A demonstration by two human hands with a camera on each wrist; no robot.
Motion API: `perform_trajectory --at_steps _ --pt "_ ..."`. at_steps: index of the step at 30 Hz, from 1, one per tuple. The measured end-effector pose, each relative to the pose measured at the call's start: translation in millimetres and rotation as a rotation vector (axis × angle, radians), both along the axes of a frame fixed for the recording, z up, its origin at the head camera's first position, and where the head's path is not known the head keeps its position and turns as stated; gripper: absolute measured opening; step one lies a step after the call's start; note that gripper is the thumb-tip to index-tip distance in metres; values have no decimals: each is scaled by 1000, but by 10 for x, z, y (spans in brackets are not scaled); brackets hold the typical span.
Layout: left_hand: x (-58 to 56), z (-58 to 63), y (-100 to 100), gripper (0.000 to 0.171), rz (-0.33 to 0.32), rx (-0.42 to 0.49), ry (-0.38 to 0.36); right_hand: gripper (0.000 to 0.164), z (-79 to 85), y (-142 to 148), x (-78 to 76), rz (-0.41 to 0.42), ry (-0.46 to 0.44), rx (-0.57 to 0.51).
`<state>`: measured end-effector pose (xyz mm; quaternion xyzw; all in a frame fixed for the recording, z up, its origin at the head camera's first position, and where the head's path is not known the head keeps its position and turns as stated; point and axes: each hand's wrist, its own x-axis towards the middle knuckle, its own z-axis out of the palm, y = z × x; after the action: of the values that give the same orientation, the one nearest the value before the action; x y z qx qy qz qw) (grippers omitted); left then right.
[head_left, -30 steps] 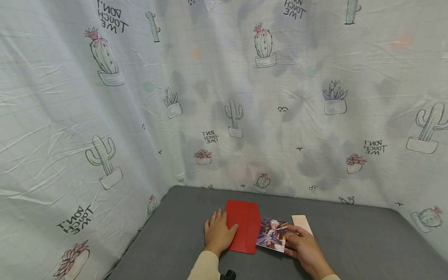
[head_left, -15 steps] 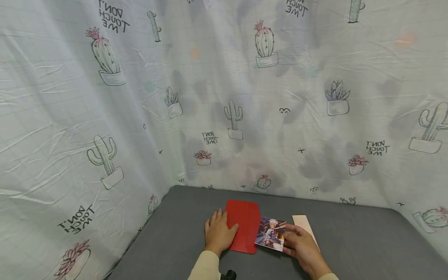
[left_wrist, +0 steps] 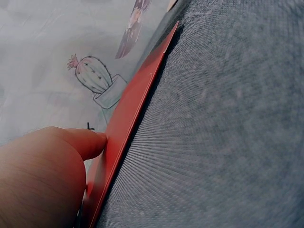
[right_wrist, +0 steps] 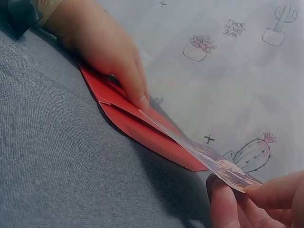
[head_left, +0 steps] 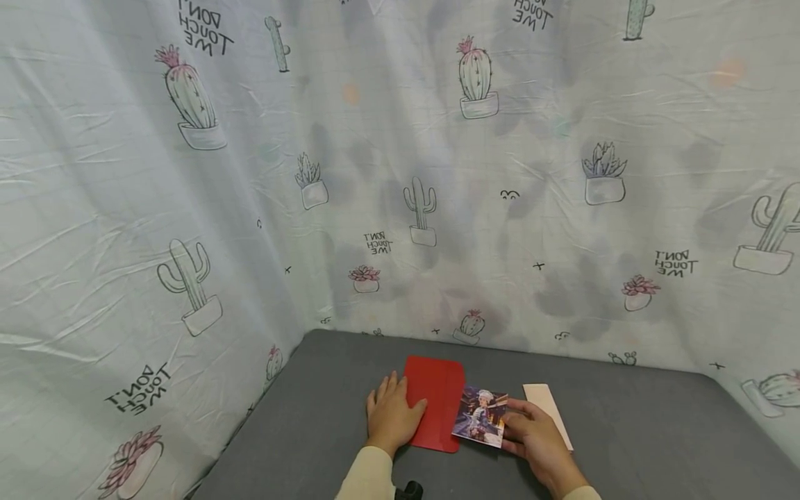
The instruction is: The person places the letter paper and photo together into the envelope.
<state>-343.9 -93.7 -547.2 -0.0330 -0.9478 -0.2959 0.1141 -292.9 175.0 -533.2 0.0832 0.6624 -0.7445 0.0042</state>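
A red envelope (head_left: 442, 396) lies on the grey table, its flap side toward the right. My left hand (head_left: 391, 417) rests on its left part with fingers stretched out. In the left wrist view, the thumb (left_wrist: 92, 145) touches the envelope's surface. My right hand (head_left: 539, 441) pinches a glossy picture card (head_left: 478, 417) by its right edge, thumb on top and fingers beneath. The card shows a figure in a white hat. In the right wrist view, the card's (right_wrist: 213, 161) far end slants over the envelope's opening; whether it enters cannot be told.
A cream-coloured strip of paper or card (head_left: 545, 403) lies behind the right hand, partly covered by it. A cactus-print curtain (head_left: 425, 173) hangs along the table's back and left sides. A small black object (head_left: 411, 490) shows beside the left sleeve.
The right hand has shifted slightly left with the picture card, bringing it closer over the envelope's right edge. More of the cream strip shows. The left hand stays put on the envelope.
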Motion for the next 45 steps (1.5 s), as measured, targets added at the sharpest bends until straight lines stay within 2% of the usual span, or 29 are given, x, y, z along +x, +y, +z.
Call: perform_trajectory --at_steps 12,21,37,45 --pt "5 9 -5 73 6 4 -8 47 -17 -60 -18 27 14 -9" --pt "17 10 8 72 7 2 3 43 -37 -94 -57 7 16 0" --pt "15 -3 29 72 11 12 23 38 -4 -187 -62 -10 26 62" --pt "10 16 29 72 17 6 3 39 -28 -227 -80 1 44 108"
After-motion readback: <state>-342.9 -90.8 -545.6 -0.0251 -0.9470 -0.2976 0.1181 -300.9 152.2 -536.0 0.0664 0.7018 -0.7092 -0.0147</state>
